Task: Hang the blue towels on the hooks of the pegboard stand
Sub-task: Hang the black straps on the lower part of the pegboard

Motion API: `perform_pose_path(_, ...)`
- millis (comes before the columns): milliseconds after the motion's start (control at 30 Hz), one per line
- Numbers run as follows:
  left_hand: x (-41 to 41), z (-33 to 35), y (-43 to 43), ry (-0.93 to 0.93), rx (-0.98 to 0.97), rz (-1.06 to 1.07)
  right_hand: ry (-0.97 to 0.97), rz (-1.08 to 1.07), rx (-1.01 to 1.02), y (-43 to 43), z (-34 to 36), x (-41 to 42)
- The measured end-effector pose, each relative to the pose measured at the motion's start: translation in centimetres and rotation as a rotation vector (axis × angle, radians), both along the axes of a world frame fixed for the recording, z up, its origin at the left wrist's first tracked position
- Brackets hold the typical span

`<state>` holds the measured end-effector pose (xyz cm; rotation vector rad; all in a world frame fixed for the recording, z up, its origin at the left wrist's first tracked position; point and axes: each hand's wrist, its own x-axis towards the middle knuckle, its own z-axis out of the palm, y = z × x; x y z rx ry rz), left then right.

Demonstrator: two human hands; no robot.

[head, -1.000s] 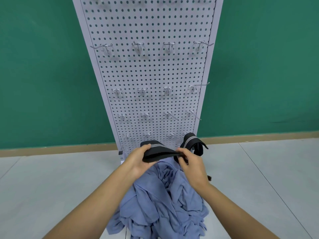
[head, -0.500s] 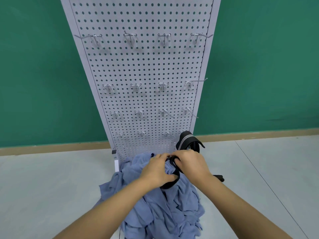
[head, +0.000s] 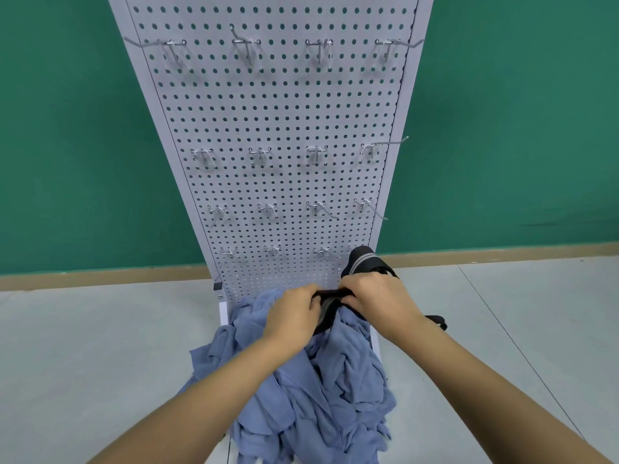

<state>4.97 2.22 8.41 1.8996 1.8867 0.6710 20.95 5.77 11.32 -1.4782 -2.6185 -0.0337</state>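
A heap of blue towels [head: 315, 390] lies on the floor at the foot of the white pegboard stand [head: 278, 128]. Several rows of bare metal hooks [head: 316, 50] stick out of the board. My left hand [head: 293, 316] and my right hand [head: 378, 298] meet over the top of the heap. Both are closed on a black strap [head: 330, 296] with a grey stripe. A loop of the same strap [head: 363, 261] rises just behind my right hand.
A green wall [head: 67, 145] with a tan baseboard stands behind the stand. Pale grey floor [head: 100, 356] spreads to both sides. The stand's white base rails show beside the heap, and a black strap end [head: 437, 320] pokes out to the right.
My hands have lowered the black strap from in front of the board down onto the top of the towel heap and drawn closer together. The view has shifted closer to the stand.
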Motion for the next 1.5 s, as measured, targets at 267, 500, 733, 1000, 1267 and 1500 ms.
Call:
perform_pose_path(267,0.0,1.9,1.4,0.172,0.229,0.063,0.376,-0.183,0.057,0.2,-1.3,0.1)
perform_pose_path(500,1.4,3.0,5.7,0.081,0.358,0.106,0.587,-0.302,0.16,3.6,-0.3,-0.6)
perform_pose_path(733,1.3,-0.7,9.4,0.307,0.201,0.071,0.329,-0.377,-0.13,6.8,-3.1,-2.0)
perform_pose_path(1000,1.3,-3.3,10.3,0.262,0.067,-0.029,0.324,-0.422,-0.27,7.5,-6.1,-2.6)
perform_pose_path(1267,-0.2,-1.1,6.8,0.171,-0.028,-0.029,0.427,-0.379,-0.262,4.2,-3.3,-0.6)
perform_pose_path(1500,-3.0,2.9,1.0,0.114,-0.071,0.044,0.355,-0.129,-0.34,-0.9,0.8,-1.2)
